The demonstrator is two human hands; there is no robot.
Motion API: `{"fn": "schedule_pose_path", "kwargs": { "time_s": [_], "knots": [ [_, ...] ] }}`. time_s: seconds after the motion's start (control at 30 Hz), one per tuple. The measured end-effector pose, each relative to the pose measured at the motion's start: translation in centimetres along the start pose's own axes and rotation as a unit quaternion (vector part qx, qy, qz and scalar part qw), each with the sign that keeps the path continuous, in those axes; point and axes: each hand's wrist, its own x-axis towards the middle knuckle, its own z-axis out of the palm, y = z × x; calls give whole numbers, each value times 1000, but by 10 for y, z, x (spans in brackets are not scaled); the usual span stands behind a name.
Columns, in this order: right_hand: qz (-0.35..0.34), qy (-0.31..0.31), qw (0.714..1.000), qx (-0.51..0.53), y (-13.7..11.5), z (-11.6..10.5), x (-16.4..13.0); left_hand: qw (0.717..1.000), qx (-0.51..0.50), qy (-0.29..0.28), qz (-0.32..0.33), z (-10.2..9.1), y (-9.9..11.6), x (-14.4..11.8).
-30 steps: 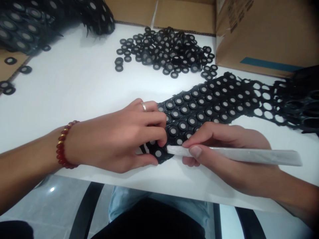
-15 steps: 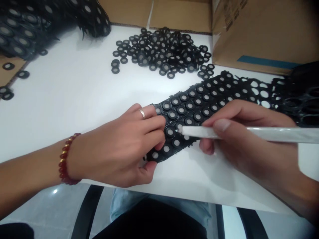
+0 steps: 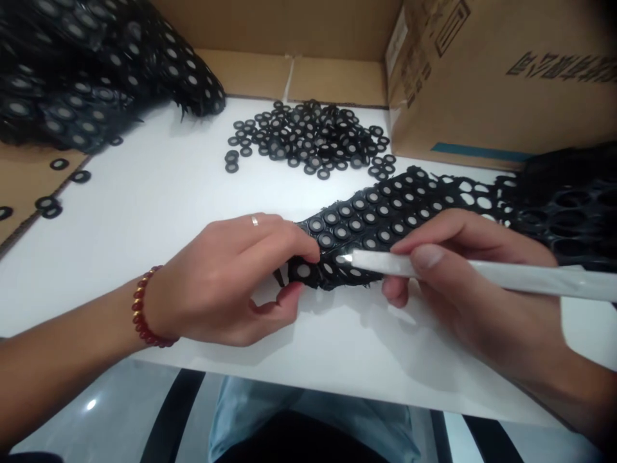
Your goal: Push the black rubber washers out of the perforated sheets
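Observation:
A black rubber sheet [image 3: 357, 224] moulded with rows of rings lies slantwise on the white table. My left hand [image 3: 231, 276] pinches its near left corner between thumb and fingers, and that corner is bent up a little. In my right hand [image 3: 472, 276] is a white pen-like tool [image 3: 501, 273], held like a pencil. Its thin tip meets the sheet close to my left fingers; whether it presses in, I cannot tell. Toward its far right end the sheet has open holes where rings are gone.
A heap of loose black rings [image 3: 313, 138] sits behind the sheet. Cardboard boxes [image 3: 482, 83] stand at the back and right. More ringed sheets [image 3: 96, 71] are piled at the left, with a few rings [image 3: 81, 176] beside them. Black holed scrap [image 3: 569, 199] lies at the right.
My left hand has shifted its grip on the sheet's corner and tilted that corner up. The tool tip stays near the same rings. The camera view has tipped upward slightly.

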Motion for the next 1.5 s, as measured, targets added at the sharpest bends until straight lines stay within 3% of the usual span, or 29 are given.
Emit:
{"fn": "schedule_pose_path", "kwargs": {
  "time_s": [0.17, 0.4, 0.77, 1.03, 1.27, 1.5],
  "knots": [
    [0, -56, 998, -13, -6, 1, -1, 1000, -11, 12, -20, -1, 2, -2],
    [-5, -40, 998, -49, -8, 4, -3, 997, 24, 37, 56, 0, -2, -2],
    [-50, -63, 990, -114, -7, 1, -2, 996, 20, 29, 88, 0, -6, -1],
    [-142, -41, 965, -216, -1, -2, -8, 992, 5, 35, 118, -3, -6, 1],
    [-183, -78, 950, -239, -3, -3, -9, 998, -37, 33, 49, -2, -6, -1],
    [-178, -91, 948, -246, -4, -3, -9, 997, -70, 18, 42, 0, -6, 1]
  ]
}}
